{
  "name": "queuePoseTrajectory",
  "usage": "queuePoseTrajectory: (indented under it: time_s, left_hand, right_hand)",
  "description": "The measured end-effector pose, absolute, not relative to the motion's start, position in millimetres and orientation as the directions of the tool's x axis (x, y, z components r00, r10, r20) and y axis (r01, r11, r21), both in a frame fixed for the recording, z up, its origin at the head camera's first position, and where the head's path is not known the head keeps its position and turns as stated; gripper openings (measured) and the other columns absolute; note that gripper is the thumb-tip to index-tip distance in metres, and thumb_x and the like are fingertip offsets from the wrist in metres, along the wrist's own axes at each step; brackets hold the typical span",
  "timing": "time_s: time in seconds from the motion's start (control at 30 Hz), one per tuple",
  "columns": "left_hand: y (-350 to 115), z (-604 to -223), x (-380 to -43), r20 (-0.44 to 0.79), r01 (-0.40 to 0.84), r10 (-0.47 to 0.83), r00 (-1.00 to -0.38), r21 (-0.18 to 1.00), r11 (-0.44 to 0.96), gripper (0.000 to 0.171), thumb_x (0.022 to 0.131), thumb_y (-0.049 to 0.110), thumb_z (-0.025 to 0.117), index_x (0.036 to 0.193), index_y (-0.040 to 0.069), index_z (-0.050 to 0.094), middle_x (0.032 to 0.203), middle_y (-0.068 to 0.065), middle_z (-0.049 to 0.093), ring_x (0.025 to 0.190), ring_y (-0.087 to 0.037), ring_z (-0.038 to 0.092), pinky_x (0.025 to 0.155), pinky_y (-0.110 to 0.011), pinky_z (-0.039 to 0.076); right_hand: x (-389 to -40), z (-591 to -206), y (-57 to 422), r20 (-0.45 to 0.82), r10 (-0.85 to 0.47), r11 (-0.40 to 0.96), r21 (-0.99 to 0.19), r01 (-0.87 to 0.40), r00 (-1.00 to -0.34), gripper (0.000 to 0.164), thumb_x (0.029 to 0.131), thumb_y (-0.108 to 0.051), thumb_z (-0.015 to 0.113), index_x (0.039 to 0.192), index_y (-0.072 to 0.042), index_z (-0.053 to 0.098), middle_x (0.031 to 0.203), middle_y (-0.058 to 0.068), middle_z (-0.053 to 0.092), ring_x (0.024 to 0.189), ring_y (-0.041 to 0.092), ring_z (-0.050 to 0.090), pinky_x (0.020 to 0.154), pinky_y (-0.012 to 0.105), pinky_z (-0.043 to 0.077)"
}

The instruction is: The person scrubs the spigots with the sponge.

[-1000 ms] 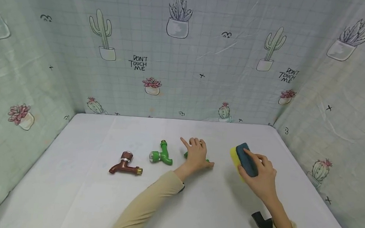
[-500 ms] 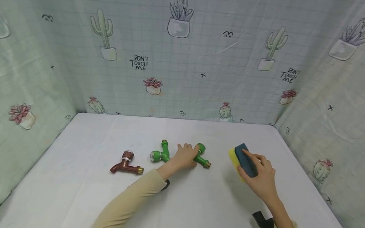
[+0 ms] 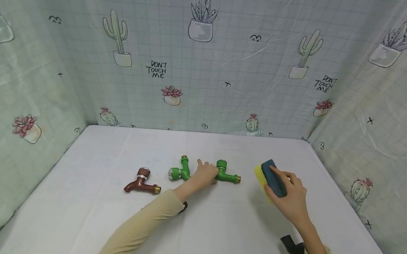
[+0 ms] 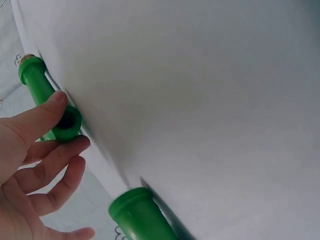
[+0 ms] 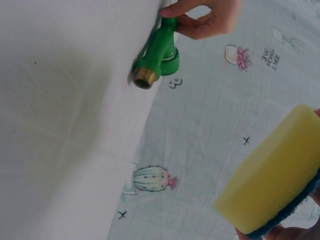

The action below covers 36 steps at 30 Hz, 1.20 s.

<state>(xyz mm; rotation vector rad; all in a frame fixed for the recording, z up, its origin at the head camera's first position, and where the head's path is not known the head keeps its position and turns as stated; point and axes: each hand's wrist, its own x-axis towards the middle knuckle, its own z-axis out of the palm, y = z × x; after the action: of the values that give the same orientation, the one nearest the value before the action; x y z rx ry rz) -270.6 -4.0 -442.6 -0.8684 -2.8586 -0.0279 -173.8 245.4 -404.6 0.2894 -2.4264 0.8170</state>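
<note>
My left hand (image 3: 204,175) pinches the spout end of a green faucet (image 3: 228,177), which lies on the white table with its brass thread pointing right. The left wrist view shows the thumb and a finger on either side of the dark spout opening of that green faucet (image 4: 71,122). Above the table on the right, my right hand (image 3: 293,198) holds a yellow sponge (image 3: 261,177) with a dark blue scouring side. A second green faucet (image 3: 185,168) sits just left of the left hand, its spout partly hidden behind that hand.
A brown faucet (image 3: 142,182) with a brass thread lies further left on the white table (image 3: 78,197). A cloth printed with cacti (image 3: 215,61) hangs behind and at both sides. Black wrist mounts (image 3: 292,246) sit by the sleeves.
The left hand has moved left and taken hold of the right green faucet by its spout. That faucet has turned, its thread swinging to the right. The right hand and sponge barely moved.
</note>
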Motion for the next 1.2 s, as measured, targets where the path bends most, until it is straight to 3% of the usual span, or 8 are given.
queuePoseTrajectory:
  time_s: [0.37,0.63,0.8,0.97,1.2]
  left_hand:
    - [-13.4,-444.7,-273.0,0.090,0.520,0.514,-0.853,0.047,0.853,0.030,0.077,0.037,0.065,0.091,0.011,0.063,0.085,-0.006,0.064,0.086,-0.027,0.059,0.089,-0.066,0.032]
    - [-62.0,-423.8,-269.3,0.109,0.494,0.483,-0.869,0.114,0.862,0.032,0.083,0.031,0.061,0.104,0.008,0.061,0.096,-0.008,0.061,0.087,-0.027,0.054,0.087,-0.065,0.031]
    - [-104.1,-415.2,-265.2,0.151,0.460,0.438,-0.886,0.162,0.873,0.045,0.078,0.037,0.066,0.111,0.007,0.059,0.105,-0.013,0.059,0.096,-0.034,0.053,0.088,-0.069,0.027]
    - [-138.2,-423.8,-260.6,0.146,0.431,0.412,-0.899,0.134,0.892,0.060,0.069,0.047,0.070,0.115,0.009,0.058,0.109,-0.013,0.059,0.099,-0.035,0.053,0.088,-0.071,0.025]
    - [-152.3,-436.6,-252.4,0.191,0.447,0.429,-0.883,0.065,0.892,0.055,0.069,0.045,0.071,0.111,0.012,0.059,0.101,-0.009,0.061,0.096,-0.031,0.053,0.089,-0.073,0.022]
  right_hand:
    - [-174.6,-407.2,240.6,0.556,-0.032,0.794,-0.491,-0.360,-0.830,0.056,0.071,-0.018,0.071,0.123,-0.021,0.053,0.108,0.013,0.050,0.089,0.030,0.043,0.069,0.046,0.026]
    - [-174.5,-411.1,231.8,0.551,-0.070,0.787,-0.481,-0.386,-0.832,0.055,0.070,-0.018,0.072,0.122,-0.020,0.054,0.106,0.011,0.051,0.088,0.025,0.045,0.069,0.041,0.025]
    - [-175.8,-414.0,227.0,0.546,-0.104,0.789,-0.464,-0.403,-0.832,0.056,0.070,-0.019,0.073,0.122,-0.021,0.054,0.106,0.010,0.051,0.088,0.022,0.045,0.069,0.037,0.023]
    - [-176.6,-415.8,226.5,0.552,-0.114,0.790,-0.454,-0.413,-0.826,0.057,0.069,-0.020,0.073,0.122,-0.022,0.054,0.105,0.009,0.052,0.087,0.021,0.045,0.069,0.037,0.023]
    - [-178.4,-416.3,226.0,0.557,-0.123,0.788,-0.448,-0.422,-0.821,0.056,0.068,-0.020,0.073,0.121,-0.022,0.055,0.105,0.009,0.052,0.086,0.023,0.046,0.069,0.039,0.024]
